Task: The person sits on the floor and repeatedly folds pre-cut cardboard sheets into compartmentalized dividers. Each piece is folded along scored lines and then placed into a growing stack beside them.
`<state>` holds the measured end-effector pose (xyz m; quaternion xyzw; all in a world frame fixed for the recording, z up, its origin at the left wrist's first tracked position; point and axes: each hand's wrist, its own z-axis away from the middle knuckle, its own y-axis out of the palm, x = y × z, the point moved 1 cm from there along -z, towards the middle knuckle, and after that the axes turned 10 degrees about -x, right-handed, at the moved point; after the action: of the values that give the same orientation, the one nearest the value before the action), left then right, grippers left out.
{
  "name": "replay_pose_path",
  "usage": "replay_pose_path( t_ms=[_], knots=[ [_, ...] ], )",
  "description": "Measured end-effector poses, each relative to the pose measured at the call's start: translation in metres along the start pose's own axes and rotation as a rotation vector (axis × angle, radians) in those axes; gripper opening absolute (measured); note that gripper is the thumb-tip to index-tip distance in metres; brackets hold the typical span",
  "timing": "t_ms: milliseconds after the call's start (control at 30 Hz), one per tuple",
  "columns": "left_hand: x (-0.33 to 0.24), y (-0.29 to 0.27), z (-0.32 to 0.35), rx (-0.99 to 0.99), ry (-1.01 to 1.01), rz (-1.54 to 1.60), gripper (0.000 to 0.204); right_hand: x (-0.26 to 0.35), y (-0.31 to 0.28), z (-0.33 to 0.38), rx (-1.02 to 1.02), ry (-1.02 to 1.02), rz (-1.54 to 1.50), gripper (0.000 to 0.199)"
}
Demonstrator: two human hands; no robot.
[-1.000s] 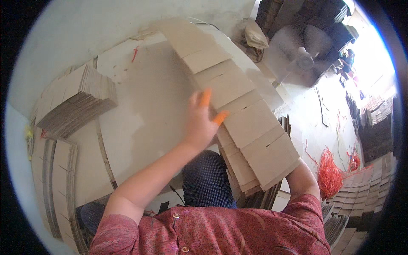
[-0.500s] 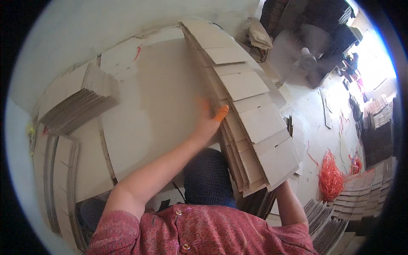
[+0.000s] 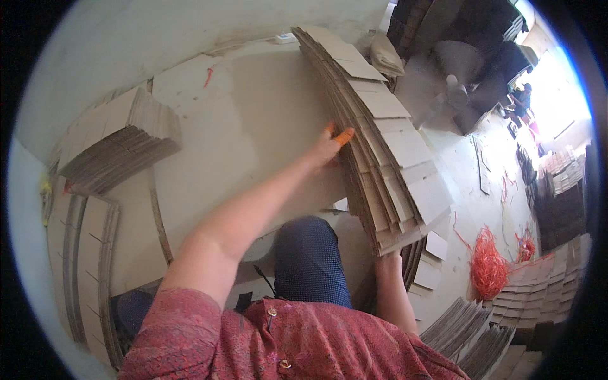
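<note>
A long stack of slotted brown cardboard strips (image 3: 386, 142) is tilted in front of me, its layers fanned along the left side. My left hand (image 3: 328, 147), with orange coverings on its fingertips, reaches to that left side. Its fingers are apart and touch the layered edges at about mid-length. Under the near right end of the stack, my right hand (image 3: 387, 261) holds it from below; its fingers are hidden by the cardboard.
A pale table (image 3: 209, 139) lies under the left arm, with another cardboard stack (image 3: 120, 139) at its left. A spinning fan (image 3: 456, 92) stands far right. Red plastic string (image 3: 487, 266) is heaped on the floor near more cardboard piles (image 3: 544, 285). A person (image 3: 522, 101) is in the background.
The cardboard stack has shifted right and slightly away, and more of its layered left side shows. My left hand moved up and right with it; my right hand moved left at the near end.
</note>
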<state>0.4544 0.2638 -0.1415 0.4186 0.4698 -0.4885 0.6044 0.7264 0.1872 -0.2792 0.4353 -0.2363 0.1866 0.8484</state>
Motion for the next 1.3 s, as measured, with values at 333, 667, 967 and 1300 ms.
replay_pose_path(
  t_ms=[333,667,967,1300],
  knots=[
    [-0.018,-0.200,0.186,-0.423,0.971,-0.876,0.043,-0.014,-0.054,0.016,-0.027,0.069,0.129,0.036],
    [-0.067,-0.387,0.193,-1.050,0.663,-1.605,0.059,0.005,-0.007,0.034,0.160,-0.265,0.818,0.029],
    [-0.106,-0.421,0.162,-0.775,0.387,-1.384,0.031,-0.010,-0.063,0.020,0.084,0.228,0.455,0.036],
    [-0.116,-0.434,0.185,-0.811,0.481,-0.854,0.025,-0.036,0.080,0.179,0.294,-0.611,0.764,0.016]
  ],
)
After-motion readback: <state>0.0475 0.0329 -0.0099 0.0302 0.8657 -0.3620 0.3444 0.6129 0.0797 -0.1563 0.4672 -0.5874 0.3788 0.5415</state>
